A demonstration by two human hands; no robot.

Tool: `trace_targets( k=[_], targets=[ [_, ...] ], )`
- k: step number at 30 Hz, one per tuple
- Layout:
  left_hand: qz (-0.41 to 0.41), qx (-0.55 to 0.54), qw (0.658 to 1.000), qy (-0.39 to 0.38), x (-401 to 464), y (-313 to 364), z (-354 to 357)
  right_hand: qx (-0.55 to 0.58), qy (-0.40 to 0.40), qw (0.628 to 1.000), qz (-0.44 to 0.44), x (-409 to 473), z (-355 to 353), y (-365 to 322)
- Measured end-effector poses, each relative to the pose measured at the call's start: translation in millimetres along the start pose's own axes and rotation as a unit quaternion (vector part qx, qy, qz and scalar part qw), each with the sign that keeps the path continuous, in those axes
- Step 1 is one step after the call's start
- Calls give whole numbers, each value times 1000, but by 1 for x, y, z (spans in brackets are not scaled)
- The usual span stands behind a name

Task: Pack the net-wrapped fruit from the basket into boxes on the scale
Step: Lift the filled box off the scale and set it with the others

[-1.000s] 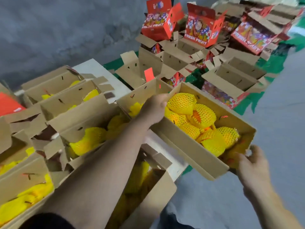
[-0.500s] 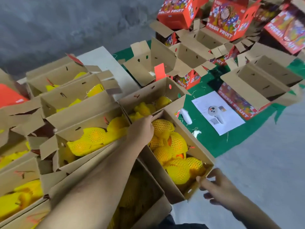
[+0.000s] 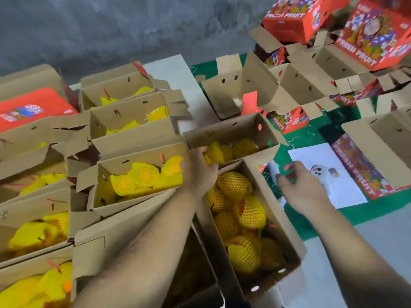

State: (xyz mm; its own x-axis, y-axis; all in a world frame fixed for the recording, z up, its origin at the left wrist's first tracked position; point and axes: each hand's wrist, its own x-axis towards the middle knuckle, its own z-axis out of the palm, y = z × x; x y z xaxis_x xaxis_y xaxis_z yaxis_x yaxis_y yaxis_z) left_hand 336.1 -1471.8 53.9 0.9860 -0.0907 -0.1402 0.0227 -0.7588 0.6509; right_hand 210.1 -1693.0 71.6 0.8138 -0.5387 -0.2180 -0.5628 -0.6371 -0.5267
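- Head view: my left hand (image 3: 198,172) sits on the far end of the full box (image 3: 249,218) in front of me, fingers curled over its rim where it meets the next box back. I judge that grip is there to steady the box in its place in the row.
- My right hand (image 3: 298,187) is free, apart from the box's right wall, fingers loosely bent and holding nothing. It hovers over the green mat (image 3: 311,136), just short of the white sheet (image 3: 333,178), ready, I'd guess, to reach for whatever comes next.
- The net-wrapped fruit (image 3: 242,210) fills this box from end to end in yellow mesh, so I judge this one packed; its flaps are not closed.
- To my left stand rows of filled boxes (image 3: 138,174), flaps up, fruit showing, packed tight side by side so they prop each other.
- Beyond the mat, empty boxes (image 3: 244,85) stand open, flaps spread, near enough to grab. Red printed boxes (image 3: 295,18) are stacked behind them.
- I can see no basket and cannot make out a scale here.
- Next I'd judge an empty box is wanted; the spread flaps could snag each other as one is lifted out.
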Motion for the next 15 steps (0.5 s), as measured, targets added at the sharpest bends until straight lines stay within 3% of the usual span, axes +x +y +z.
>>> trace_targets(
  k=[3, 7, 12, 15],
  targets=[
    [-32, 36, 999, 2, 12, 2, 8, 23, 66, 996, -51, 79, 11, -21],
    [-43, 61, 997, 29, 15, 1, 13, 24, -56, 998, -32, 150, 31, -39],
    [-45, 82, 995, 41, 15, 4, 15, 14, -97, 995, 25, 185, 38, -14],
    [-78, 15, 995, 66, 12, 7, 14, 67, -59, 996, 14, 183, 33, -8]
  ],
)
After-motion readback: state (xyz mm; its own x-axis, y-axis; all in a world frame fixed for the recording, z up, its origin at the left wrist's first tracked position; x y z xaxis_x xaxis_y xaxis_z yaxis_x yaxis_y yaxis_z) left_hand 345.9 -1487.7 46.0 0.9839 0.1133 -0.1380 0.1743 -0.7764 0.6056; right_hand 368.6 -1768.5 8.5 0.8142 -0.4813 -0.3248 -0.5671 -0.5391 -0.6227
